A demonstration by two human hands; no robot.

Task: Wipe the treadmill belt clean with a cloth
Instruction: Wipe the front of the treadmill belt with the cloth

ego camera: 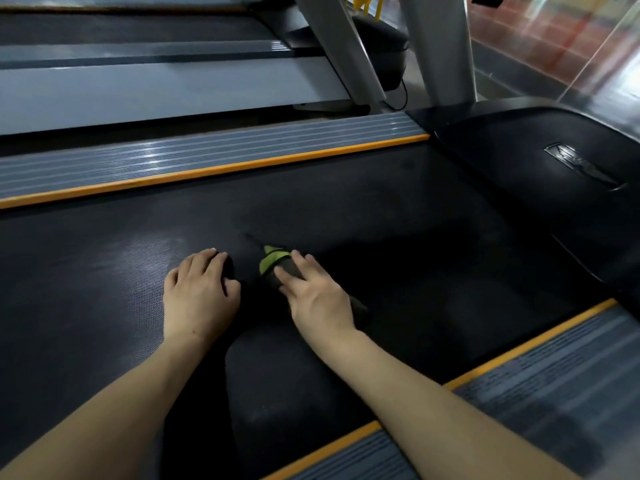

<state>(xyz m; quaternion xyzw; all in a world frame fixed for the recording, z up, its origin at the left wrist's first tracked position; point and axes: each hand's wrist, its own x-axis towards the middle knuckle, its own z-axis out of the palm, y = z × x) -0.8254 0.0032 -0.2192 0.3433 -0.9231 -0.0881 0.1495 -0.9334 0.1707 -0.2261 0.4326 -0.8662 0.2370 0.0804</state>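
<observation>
The black treadmill belt [363, 209] fills the middle of the view. A dark cloth with a bright green edge [272, 263] lies on the belt at the centre. My right hand [317, 292] lies flat on the cloth, fingers spread, pressing it onto the belt. My left hand [201, 292] rests palm down just left of it, fingertips on a dark fold that may be part of the same cloth; I cannot tell for sure. A paler, dull patch shows on the belt left of my left hand.
Grey ribbed side rails with orange edging run along the far side [214, 157] and the near right side [540, 386] of the belt. The black motor cover [554, 161] is at the right. Silver uprights [440, 46] and a second treadmill [138, 88] stand beyond.
</observation>
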